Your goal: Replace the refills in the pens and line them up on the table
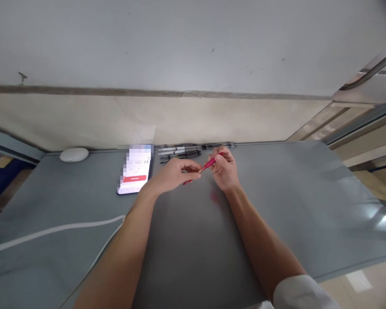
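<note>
Between the fingers of my right hand (225,169) is the red barrel of a pen (209,163), tilted down to the left. A thin gold-coloured piece (200,170) runs from its lower end to my left hand (175,175), whose thumb and fingers are closed around that end. Below the left fingers a short red part (187,182) sticks out; whether it joins the gold piece is hidden by the hand. Both hands hover close together over the grey table (186,240). Just behind them lie several black and white pens (180,151).
A phone (135,171) with its screen lit lies left of my left hand. Further left are a white rounded object (73,155) and a white cable (58,230) crossing the table. More dark pens (217,146) lie along the back edge, by the pale wall (180,120).
</note>
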A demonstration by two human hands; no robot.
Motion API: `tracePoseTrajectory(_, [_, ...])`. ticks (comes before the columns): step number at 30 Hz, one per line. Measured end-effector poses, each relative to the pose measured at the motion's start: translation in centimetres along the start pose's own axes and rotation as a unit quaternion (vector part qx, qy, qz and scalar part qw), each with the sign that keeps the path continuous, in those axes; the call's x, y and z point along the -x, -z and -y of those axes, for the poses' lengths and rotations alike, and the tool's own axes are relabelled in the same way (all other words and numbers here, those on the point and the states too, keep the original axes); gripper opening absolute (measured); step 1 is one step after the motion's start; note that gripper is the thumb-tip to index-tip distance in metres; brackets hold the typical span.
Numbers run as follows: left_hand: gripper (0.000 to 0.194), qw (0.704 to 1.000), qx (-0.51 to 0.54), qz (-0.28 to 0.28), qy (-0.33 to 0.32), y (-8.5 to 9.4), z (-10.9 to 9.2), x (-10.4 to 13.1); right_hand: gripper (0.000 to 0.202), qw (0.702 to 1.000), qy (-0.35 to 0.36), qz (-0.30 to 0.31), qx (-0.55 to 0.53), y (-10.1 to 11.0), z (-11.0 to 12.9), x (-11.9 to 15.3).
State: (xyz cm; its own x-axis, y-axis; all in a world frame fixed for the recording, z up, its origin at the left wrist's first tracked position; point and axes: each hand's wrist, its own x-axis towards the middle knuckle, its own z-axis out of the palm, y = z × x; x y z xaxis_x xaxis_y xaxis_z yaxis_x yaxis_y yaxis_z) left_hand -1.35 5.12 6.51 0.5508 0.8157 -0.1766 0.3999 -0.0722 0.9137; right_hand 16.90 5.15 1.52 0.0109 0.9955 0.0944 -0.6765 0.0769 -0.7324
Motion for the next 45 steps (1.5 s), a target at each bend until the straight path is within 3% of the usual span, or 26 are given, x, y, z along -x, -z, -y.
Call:
tracePoseTrajectory(9, [0.028, 0.999, 0.019, 0.023, 0.017, 0.2, 0.5, 0.0, 0.022, 1.0, 0.0, -0.009, 0.007, -0.3, 0.1, 0.0])
tracePoseTrajectory(20, [0.021, 0.997, -0.023, -0.08, 0.004, -0.4, 0.6, -0.6, 0.028, 0.996, 0.024, -0.067, 0.062, -0.8, -0.3, -0.1])
tracePoseTrajectory(26, [0.029, 0.999, -0.02, -0.043, 0.009, 0.1, 0.5, -0.2, 0.022, 0.996, 0.024, -0.057, 0.071, -0.8, -0.2, 0.0])
tracePoseTrajectory(36, [0.021, 0.999, 0.031, 0.037, 0.012, -0.1, 0.2, 0.0, 0.022, 1.0, -0.001, 0.002, 0.003, -0.2, -0.2, 0.0])
tracePoseTrajectory(38, [0.02, 1.0, 0.005, 0.02, -0.001, -0.4, 0.1, -0.1, 0.022, 1.0, 0.003, -0.013, 0.014, -0.3, -0.3, -0.1])
tracePoseTrajectory(43, [0.016, 0.995, -0.034, -0.091, -0.012, -1.6, 0.1, -0.9, 0.024, 0.993, 0.031, -0.105, 0.044, -0.7, -0.5, -0.3])
tracePoseTrajectory(45, [0.017, 0.994, -0.026, -0.104, -0.012, -1.8, 0.4, -1.2, 0.025, 0.992, 0.037, -0.116, 0.046, -0.7, -0.6, -0.3])
